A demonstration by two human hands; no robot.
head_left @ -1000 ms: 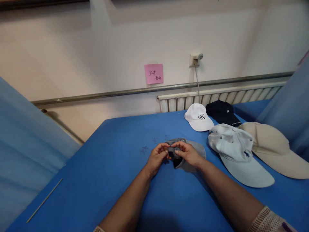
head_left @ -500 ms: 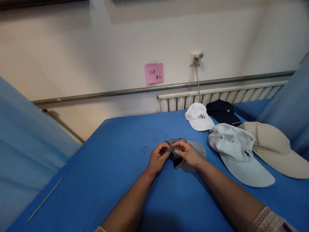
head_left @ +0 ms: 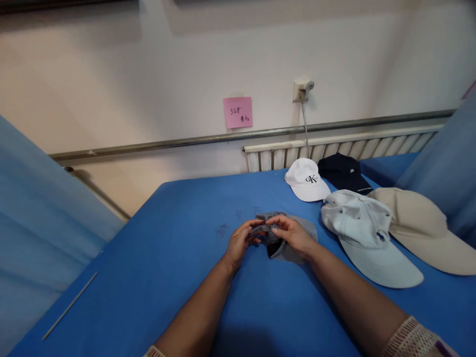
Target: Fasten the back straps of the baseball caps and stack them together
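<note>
A grey baseball cap (head_left: 305,226) lies on the blue-covered table, its brim to the right and its dark inside partly showing. My left hand (head_left: 238,244) is closed on the loose end of the cap's back strap (head_left: 257,230), its thumb and fingers around it. With thumb and index finger, my right hand (head_left: 293,236) pinches the same strap near the middle, where the fastening seems to be. My fingers cover part of the strap and the cap's crown.
To the right lie a white cap (head_left: 305,173), a navy cap (head_left: 339,168), a pale grey-blue cap (head_left: 355,218) and a beige cap (head_left: 420,213). A thin rod (head_left: 70,306) rests at the left. Behind are a radiator (head_left: 290,155) and a metal rail (head_left: 178,143); a curtain (head_left: 44,238) hangs left.
My left hand has shifted slightly left, away from the right hand, and more of the strap shows between them. My right hand and the cap have hardly moved.
</note>
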